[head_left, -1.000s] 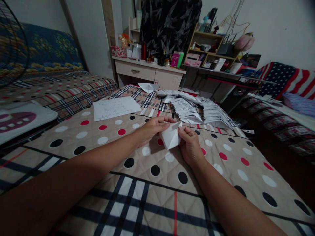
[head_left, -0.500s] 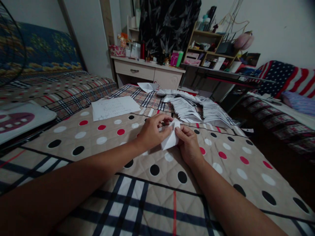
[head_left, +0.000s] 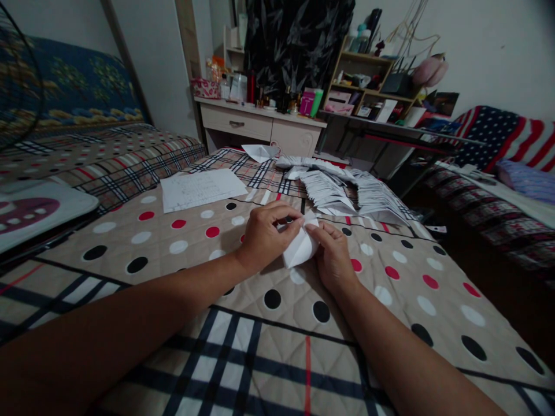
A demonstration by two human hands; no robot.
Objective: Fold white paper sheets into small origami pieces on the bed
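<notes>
A small folded piece of white paper [head_left: 300, 249] is held between both hands, just above the dotted bedspread. My left hand [head_left: 269, 234] pinches its upper left part between thumb and fingers. On the other side, my right hand [head_left: 335, 254] grips the right edge, thumb on top and fingers partly hidden. Just beyond the hands lie rows of folded white papers [head_left: 327, 193], packed closely together. A stack of flat paper sheets [head_left: 202, 189] with faint writing rests to the left.
Another folded paper [head_left: 260, 152] lies at the bed's far edge. A pale dresser [head_left: 255, 123] with bottles and boxes stands behind it. Wooden shelves [head_left: 362, 92] hold small items at back right. A white board with a purplish print [head_left: 47, 211] sits at left.
The folded paper has tilted and opened out slightly, its lower part looking rounder. My left fingers have shifted along its upper edge; the right hand has barely moved.
</notes>
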